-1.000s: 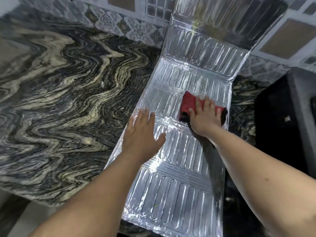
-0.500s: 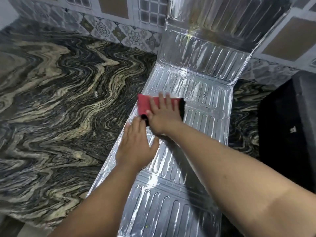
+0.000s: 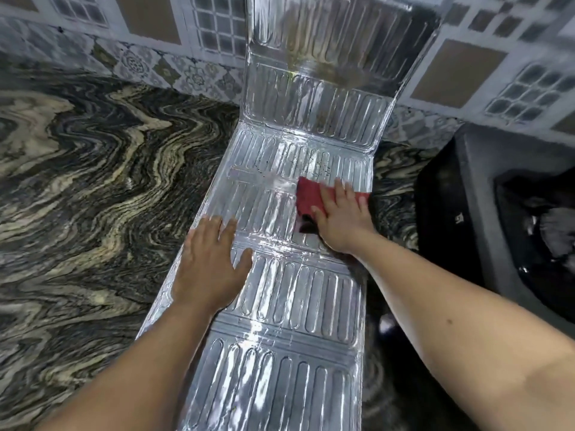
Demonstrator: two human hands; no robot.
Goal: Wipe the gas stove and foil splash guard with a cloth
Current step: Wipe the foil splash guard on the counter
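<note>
The silver foil splash guard (image 3: pixel 292 293) lies flat along the marble counter, and its far panel bends up against the tiled wall. A red cloth (image 3: pixel 309 195) sits on the guard's right side, pressed down by my right hand (image 3: pixel 340 217) with the fingers spread over it. My left hand (image 3: pixel 210 269) rests flat on the guard's left edge, fingers apart, holding nothing. The black gas stove (image 3: pixel 448 213) stands at the right, only partly in view.
The dark swirled marble counter (image 3: pixel 93 197) spreads to the left of the guard. A patterned tiled wall (image 3: pixel 155 32) runs along the back. Inside the stove's top at the far right lies something dark and grey (image 3: pixel 557 234).
My right hand has swept the red cloth from the guard's left side back to its right side. My left hand stays pressed on the left edge.
</note>
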